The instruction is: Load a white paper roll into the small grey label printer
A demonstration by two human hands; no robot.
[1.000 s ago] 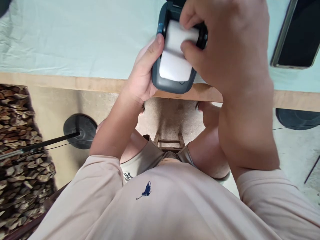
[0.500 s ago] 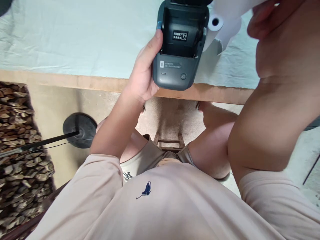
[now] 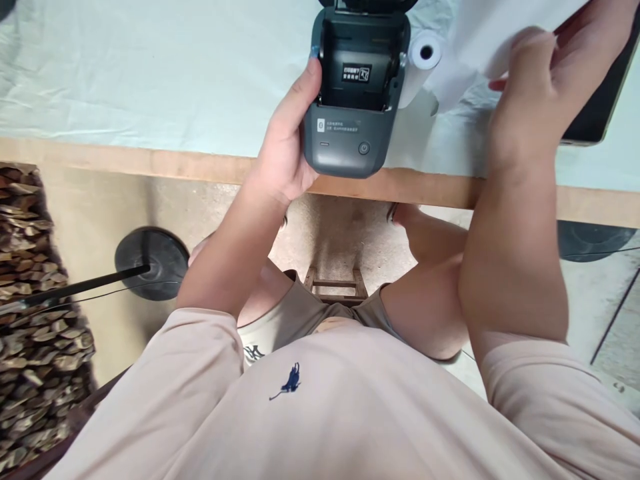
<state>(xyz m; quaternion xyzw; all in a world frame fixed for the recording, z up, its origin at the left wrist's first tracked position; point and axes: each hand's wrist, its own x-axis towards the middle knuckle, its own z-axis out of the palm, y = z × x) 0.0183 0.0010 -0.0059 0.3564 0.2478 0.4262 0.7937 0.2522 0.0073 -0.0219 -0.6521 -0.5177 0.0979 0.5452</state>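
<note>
While the left hand (image 3: 287, 133) is clamped on the dark printer (image 3: 343, 130), the white roll (image 3: 414, 77) sits just right of this printer. Farther right, the right hand (image 3: 563, 83) is by the white paper (image 3: 483, 33); whether it grips, I cannot tell.

The white roll (image 3: 418, 68) is now out of the printer (image 3: 345, 157), just beside its right side, back from the desk's front edge (image 3: 200, 167), and the label (image 3: 356, 73) inside the compartment (image 3: 335, 93) shows. The right hand (image 3: 555, 87) is off the printer and toward the desk's right side, partly covering the phone (image 3: 590, 128).
</note>
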